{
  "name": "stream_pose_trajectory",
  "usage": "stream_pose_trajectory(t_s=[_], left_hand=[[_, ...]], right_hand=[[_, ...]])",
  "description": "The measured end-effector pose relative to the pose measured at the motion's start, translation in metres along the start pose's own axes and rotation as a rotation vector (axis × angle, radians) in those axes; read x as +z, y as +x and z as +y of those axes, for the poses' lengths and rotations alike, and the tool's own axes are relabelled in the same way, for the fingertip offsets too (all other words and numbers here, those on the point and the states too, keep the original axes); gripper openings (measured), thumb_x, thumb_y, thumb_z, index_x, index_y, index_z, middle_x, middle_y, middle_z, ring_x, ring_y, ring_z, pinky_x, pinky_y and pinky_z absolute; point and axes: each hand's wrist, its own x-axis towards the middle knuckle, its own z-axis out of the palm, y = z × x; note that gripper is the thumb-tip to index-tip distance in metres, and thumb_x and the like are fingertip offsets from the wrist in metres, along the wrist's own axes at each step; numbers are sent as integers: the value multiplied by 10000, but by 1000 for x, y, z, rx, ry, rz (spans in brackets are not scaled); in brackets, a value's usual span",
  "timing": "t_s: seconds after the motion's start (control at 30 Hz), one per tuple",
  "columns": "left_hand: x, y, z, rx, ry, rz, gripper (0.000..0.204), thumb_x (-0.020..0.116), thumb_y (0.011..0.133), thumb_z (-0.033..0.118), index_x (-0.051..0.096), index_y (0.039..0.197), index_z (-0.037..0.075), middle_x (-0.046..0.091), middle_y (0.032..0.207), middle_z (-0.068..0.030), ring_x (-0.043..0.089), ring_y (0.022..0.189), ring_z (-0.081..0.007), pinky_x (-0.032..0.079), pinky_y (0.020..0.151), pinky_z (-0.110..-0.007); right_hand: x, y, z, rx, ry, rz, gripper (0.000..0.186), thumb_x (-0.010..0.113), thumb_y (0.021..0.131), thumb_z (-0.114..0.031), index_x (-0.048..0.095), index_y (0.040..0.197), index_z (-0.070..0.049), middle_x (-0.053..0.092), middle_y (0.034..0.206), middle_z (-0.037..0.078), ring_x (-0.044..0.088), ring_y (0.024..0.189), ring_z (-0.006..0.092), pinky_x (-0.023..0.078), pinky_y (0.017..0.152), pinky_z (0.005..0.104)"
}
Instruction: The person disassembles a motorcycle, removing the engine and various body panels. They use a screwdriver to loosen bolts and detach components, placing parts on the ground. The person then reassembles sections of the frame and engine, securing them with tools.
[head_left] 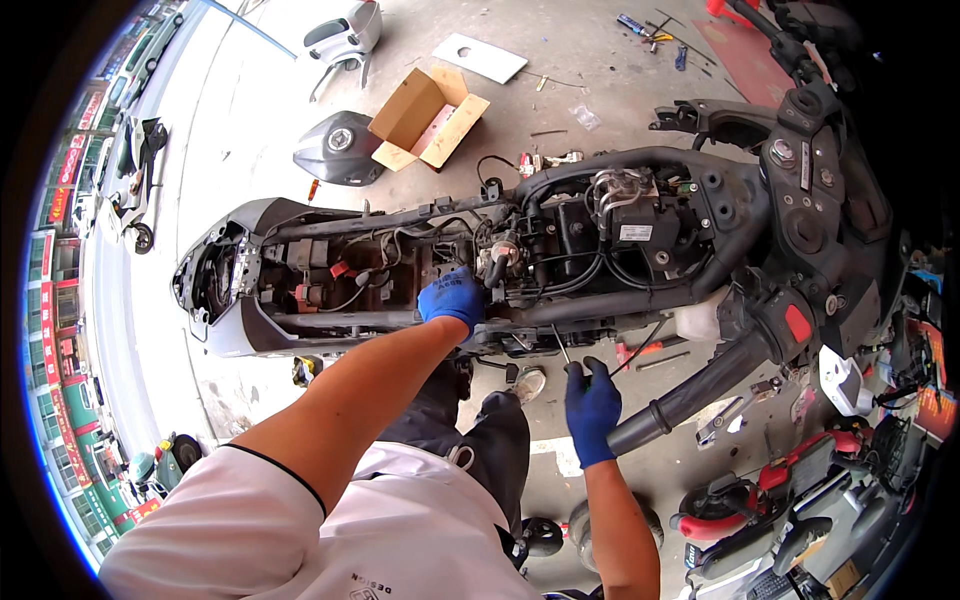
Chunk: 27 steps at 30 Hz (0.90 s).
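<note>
A stripped motorcycle (640,235) stretches sideways in front of me, with its seat and tank off and its frame and wiring bare. My left hand (450,298), in a blue glove, is closed at the middle of the frame, beside a short black hose (497,268). Whatever its fingers hold is hidden under the hand. My right hand (592,408), also gloved in blue, is on the near side by the handlebar grip (640,428). It is closed on a slim metal rod-shaped tool (561,343), whose shaft points up toward the frame; its handle is hidden.
Behind the motorcycle, a grey fuel tank (340,150) and an open cardboard box (430,118) stand on the concrete floor. Loose tools (655,38) lie at the far right. The handlebar juts toward me at right, near a red vehicle (720,510) and assorted parts.
</note>
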Motion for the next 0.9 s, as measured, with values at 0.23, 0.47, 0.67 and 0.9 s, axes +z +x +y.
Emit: stream_pose_trajectory(t_s=[0.23, 0.47, 0.67, 0.9], left_hand=[[20, 4, -8, -52, -30, 14, 240, 558, 833, 271, 677, 978, 120, 695, 971, -159, 669, 929, -350, 517, 769, -455], [-4, -1, 0, -25, -24, -18, 299, 565, 834, 333, 728, 971, 123, 705, 994, -146, 684, 934, -327, 532, 777, -432], [20, 10, -8, -30, -40, 68, 259, 549, 843, 282, 719, 950, 119, 702, 981, -155, 683, 928, -328, 531, 771, -445], [6, -1, -3, -14, -8, 37, 252, 555, 836, 275, 714, 951, 117, 700, 983, -157, 683, 926, -327, 533, 767, -437]], right_hand=[[3, -4, -16, 573, 898, -274, 176, 606, 892, -227, 661, 992, -93, 583, 648, 2, 472, 477, 81, 381, 442, 230], [6, 5, 12, 133, 385, -11, 231, 597, 907, -281, 652, 1034, -96, 614, 682, 74, 512, 452, 129, 387, 399, 278], [15, 2, -1, -181, 85, 84, 259, 595, 910, -258, 637, 1030, -33, 626, 691, 91, 623, 567, 225, 485, 511, 353], [6, 0, 2, 603, 978, -351, 259, 587, 916, -311, 639, 1008, -74, 598, 701, 35, 460, 422, 87, 314, 372, 233]])
